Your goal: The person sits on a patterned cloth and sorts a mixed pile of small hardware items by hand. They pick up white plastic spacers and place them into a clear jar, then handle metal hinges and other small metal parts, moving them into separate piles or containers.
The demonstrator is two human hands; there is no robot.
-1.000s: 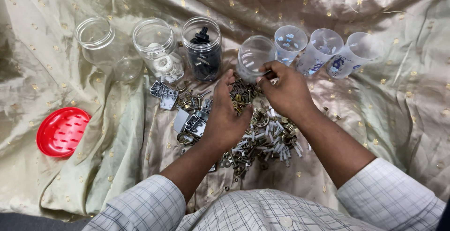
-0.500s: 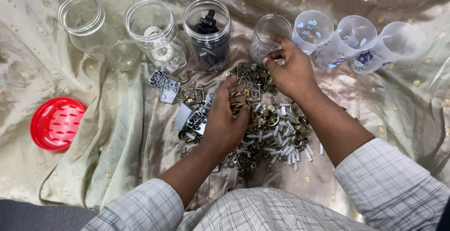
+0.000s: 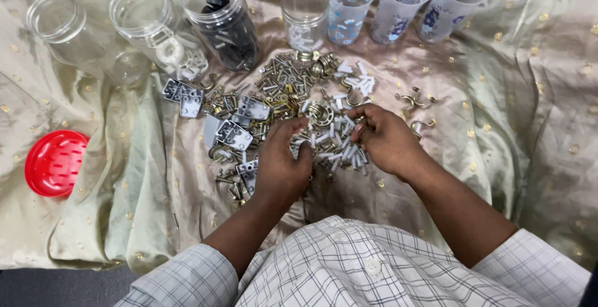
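Brass and steel bits make up the hardware pile (image 3: pixel 293 111), spread on a pale gold-green cloth (image 3: pixel 498 126). Both hands are down in it. Left hand (image 3: pixel 281 164) lies palm-down on the near-left part of the pile, fingers curled into the screws; can't tell if it pinches anything. Right hand (image 3: pixel 387 139) sits just to its right, fingertips bent inward over the white wall plugs (image 3: pixel 339 151), thumb and fingers close together, but whether a piece is caught btwn them isn't visible.

Btwn the two hands, just past the fingertips, lies a round brass ring fitting (image 3: pixel 321 115). Left of the left hand: flat grey hinge plates (image 3: pixel 233 134), more further out at the pile's edge. Right of the right hand, apart from the pile: a few curved metal clips (image 3: pixel 414 100).

Beyond the hands, a row of containers: empty clear jar (image 3: pixel 53 17) far left, clear jar w/ white parts (image 3: pixel 149 20), jar of black screws (image 3: pixel 221 17), small clear jar (image 3: pixel 305 11), then three frosted plastic cups (image 3: pixel 398 2). Well left of the left hand, a red lid (image 3: pixel 55 162) lies on the cloth. Checked shirt sleeves (image 3: pixel 187 279) at the near edge.
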